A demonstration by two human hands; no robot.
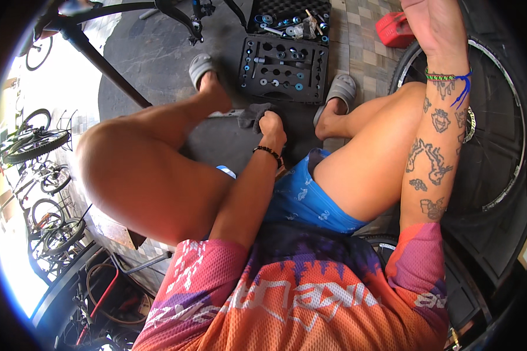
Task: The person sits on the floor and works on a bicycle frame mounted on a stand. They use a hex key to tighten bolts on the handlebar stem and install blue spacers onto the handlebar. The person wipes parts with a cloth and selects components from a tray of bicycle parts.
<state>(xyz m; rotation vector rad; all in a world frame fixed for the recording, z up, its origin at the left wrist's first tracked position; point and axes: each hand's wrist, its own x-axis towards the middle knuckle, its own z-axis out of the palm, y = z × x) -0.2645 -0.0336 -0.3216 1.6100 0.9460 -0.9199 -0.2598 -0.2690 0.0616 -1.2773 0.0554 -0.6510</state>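
Observation:
My left hand (271, 130) is closed around a dark grey cloth (253, 116), held low between my knees above the dark mat. My right hand (426, 26) is raised at the upper right, palm showing. Its fingers are cut off by the picture's edge, and no held thing shows in the visible part. Just beyond the cloth an open black tool case (310, 96) lies on the floor. Its foam tray carries several silver, black and blue metal pieces in cut-outs. The far half holds more loose tools and a clear plastic bag (305, 28).
A red plastic container (394, 30) sits beyond a bicycle wheel (490, 207) at my right. A dark bicycle frame (96, 50) reaches in from the upper left. Several bicycles (38, 143) stand along the left side. My sandalled feet flank the case on the mat (132, 64).

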